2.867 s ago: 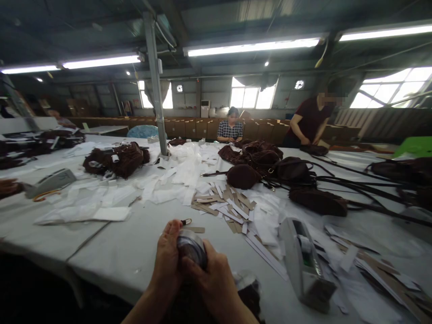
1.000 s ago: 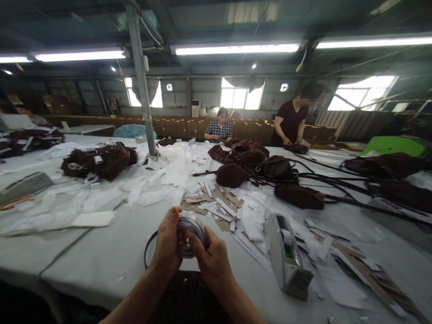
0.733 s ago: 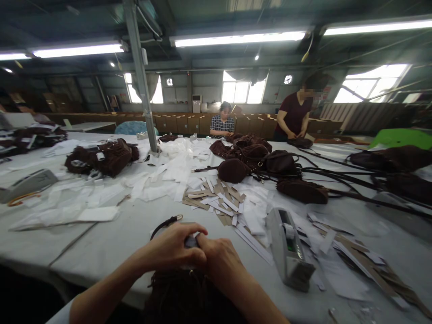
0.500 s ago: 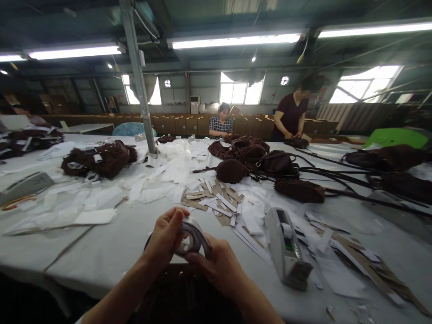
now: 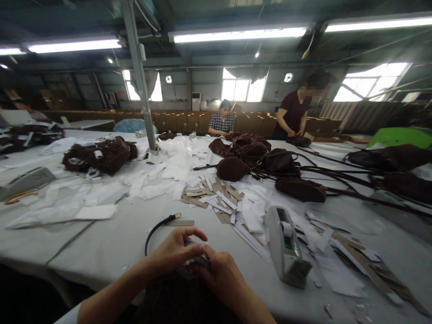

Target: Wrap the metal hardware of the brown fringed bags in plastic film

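At the table's near edge, my left hand [image 5: 175, 249] and my right hand [image 5: 221, 273] are closed together on a coiled dark strap [image 5: 199, 260], which shows only between the fingers. They press it down onto a dark brown bag [image 5: 178, 299] lying in front of me. From under my left hand a loose end of the strap [image 5: 152, 230] arcs over the white table [image 5: 111, 249] and ends in a metal clasp. A cardboard strip [image 5: 180, 222] lies just beyond that clasp.
A grey tape dispenser [image 5: 286, 246] stands right of my hands. Beyond it lie cardboard strips [image 5: 216, 198], white paper pieces [image 5: 168, 173], brown bags [image 5: 232, 168] and long straps. Two people [image 5: 221, 122] work at the far side. A steel post [image 5: 141, 90] rises from the table.
My hands have dropped from in front of me onto the brown bag, carrying the coiled strap down. The strap's loose end now lies out on the table to the left.
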`<control>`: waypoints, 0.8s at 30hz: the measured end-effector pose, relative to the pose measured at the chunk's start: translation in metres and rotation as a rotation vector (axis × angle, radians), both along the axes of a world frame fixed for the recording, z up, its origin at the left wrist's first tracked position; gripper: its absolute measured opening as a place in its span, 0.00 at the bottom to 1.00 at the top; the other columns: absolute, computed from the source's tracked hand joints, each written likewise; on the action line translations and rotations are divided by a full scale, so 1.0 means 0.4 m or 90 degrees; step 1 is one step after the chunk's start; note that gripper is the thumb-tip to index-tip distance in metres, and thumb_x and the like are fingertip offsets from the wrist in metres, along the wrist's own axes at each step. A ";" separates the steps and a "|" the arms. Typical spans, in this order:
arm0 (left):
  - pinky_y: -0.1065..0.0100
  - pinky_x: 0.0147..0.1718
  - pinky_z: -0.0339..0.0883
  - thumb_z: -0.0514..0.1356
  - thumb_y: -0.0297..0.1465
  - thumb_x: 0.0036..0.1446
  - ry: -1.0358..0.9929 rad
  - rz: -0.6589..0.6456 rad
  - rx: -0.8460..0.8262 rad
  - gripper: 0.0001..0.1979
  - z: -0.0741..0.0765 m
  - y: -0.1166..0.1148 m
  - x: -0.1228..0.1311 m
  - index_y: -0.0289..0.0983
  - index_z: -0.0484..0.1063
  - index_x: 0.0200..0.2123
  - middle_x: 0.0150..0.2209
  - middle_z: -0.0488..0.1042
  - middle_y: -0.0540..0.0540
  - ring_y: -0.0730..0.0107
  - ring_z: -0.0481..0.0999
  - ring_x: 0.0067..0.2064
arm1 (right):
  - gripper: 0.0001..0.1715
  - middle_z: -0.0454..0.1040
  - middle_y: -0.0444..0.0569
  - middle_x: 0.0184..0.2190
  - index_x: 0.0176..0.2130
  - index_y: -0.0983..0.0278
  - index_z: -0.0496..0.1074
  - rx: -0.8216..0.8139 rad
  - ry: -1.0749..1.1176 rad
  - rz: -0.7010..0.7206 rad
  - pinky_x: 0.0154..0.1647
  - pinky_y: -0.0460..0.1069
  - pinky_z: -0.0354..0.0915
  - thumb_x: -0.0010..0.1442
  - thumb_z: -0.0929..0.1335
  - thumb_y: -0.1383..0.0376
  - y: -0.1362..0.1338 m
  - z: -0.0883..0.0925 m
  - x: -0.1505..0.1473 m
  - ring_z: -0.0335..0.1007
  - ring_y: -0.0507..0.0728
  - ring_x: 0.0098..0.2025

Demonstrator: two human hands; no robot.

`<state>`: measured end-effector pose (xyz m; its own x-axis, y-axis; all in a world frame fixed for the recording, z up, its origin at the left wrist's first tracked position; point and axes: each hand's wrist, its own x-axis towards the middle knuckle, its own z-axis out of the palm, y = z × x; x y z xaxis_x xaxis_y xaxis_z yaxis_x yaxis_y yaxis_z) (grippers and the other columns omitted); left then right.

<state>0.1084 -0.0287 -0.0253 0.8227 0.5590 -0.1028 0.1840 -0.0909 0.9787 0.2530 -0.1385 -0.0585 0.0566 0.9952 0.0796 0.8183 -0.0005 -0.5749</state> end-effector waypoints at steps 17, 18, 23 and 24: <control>0.78 0.15 0.49 0.62 0.53 0.48 -0.183 0.159 -0.151 0.29 -0.081 -0.037 0.046 0.38 0.64 0.44 0.15 0.61 0.59 0.79 0.56 0.15 | 0.07 0.78 0.45 0.27 0.39 0.63 0.70 0.051 -0.038 -0.076 0.28 0.46 0.56 0.58 0.67 0.66 -0.026 -0.031 0.012 0.76 0.57 0.30; 0.76 0.18 0.56 0.62 0.50 0.51 -0.130 0.098 -0.075 0.26 -0.082 -0.030 0.037 0.37 0.66 0.44 0.19 0.66 0.55 0.76 0.63 0.19 | 0.06 0.78 0.45 0.27 0.38 0.63 0.70 0.046 -0.099 -0.069 0.28 0.47 0.56 0.56 0.69 0.67 -0.030 -0.044 0.021 0.77 0.58 0.30; 0.64 0.46 0.61 0.52 0.41 0.63 0.100 -0.135 0.251 0.15 -0.048 -0.016 -0.005 0.39 0.73 0.40 0.39 0.74 0.45 0.62 0.70 0.43 | 0.10 0.78 0.43 0.25 0.35 0.62 0.68 0.084 -0.302 0.015 0.23 0.48 0.53 0.53 0.72 0.69 -0.043 -0.078 0.042 0.77 0.58 0.26; 0.64 0.45 0.60 0.50 0.41 0.63 0.140 -0.175 0.277 0.15 -0.041 -0.017 -0.009 0.40 0.73 0.39 0.37 0.74 0.46 0.62 0.70 0.42 | 0.09 0.78 0.43 0.24 0.34 0.62 0.67 0.093 -0.317 0.026 0.22 0.49 0.52 0.54 0.72 0.69 -0.043 -0.079 0.039 0.76 0.58 0.25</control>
